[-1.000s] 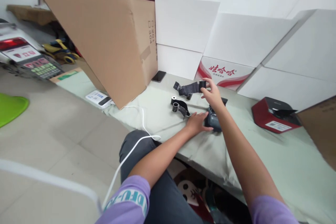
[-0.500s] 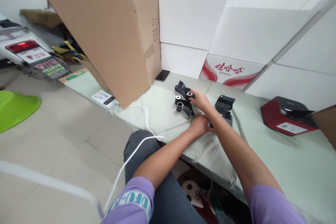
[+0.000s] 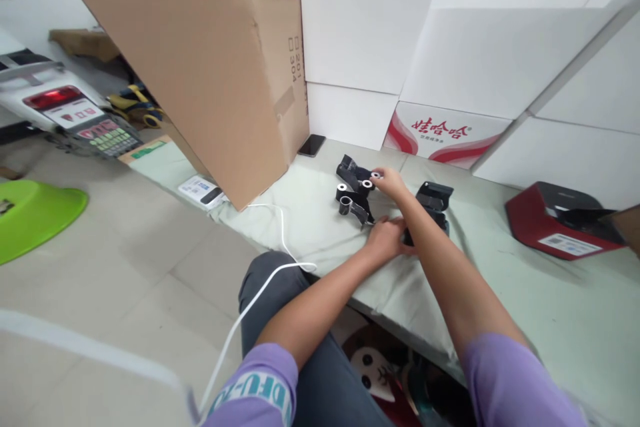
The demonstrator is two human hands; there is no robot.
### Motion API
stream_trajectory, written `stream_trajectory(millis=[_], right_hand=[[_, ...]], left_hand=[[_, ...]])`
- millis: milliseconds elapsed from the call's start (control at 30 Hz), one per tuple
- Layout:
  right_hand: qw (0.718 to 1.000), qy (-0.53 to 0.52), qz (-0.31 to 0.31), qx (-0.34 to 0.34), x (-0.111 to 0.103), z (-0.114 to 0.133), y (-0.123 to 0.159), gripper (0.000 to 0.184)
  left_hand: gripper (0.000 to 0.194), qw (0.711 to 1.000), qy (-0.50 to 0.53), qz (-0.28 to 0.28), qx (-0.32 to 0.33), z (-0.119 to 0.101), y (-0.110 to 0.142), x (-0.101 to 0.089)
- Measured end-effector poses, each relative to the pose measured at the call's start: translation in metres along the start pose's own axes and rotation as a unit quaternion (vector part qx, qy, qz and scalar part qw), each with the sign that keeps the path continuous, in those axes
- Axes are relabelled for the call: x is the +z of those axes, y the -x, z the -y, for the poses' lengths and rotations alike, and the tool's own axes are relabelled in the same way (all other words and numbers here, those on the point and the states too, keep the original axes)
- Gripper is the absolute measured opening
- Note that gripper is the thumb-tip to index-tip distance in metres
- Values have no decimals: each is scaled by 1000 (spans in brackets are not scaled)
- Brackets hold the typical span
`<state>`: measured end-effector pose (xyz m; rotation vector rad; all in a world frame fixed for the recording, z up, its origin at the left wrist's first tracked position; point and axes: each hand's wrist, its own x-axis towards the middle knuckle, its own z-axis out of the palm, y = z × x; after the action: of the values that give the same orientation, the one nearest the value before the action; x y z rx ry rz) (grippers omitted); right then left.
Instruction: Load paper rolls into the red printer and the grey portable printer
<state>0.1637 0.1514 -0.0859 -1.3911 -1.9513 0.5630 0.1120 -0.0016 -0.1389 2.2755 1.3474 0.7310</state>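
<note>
Right hand point(image 3: 390, 183) shifted slightly | pinching black, white-cored roll point(image 3: 377, 175) | left hand point(image 3: 387, 239): grip unclear

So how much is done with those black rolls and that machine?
The lid of the small dark machine is already up. The right hand has a black roll with a white core in its grip; the left hand touches the machine. More black rolls lie loose on the pale green cloth, and the lid seems left to close. Whether a roll is inside is hidden.
</note>
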Motion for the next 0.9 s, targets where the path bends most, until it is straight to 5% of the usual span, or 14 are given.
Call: stream_trajectory(millis=[100,233,467,567,733,900], right_hand=[[999,-13,-48,-12,-11,-2,10,23],[985,-121,-113,-53,-56,3,47,47],[958,-286,10,13,-135,5,124,61],[968,-245,35,37,-140,-24,133,65],[993,-115,-33,-20,-122,-80,128,69],[985,-144,-84,-52,-107,-95,131,50]], left_hand=[[64,1000,10,6,-4,1,-1,2],[88,999,29,7,-13,0,-1,4],[81,998,40,-18,-33,-4,3,0],[76,998,35,-40,-32,-3,4,-1],[64,999,-8,-28,-24,-3,3,2],[74,1000,-14,-17,-9,-2,3,2]])
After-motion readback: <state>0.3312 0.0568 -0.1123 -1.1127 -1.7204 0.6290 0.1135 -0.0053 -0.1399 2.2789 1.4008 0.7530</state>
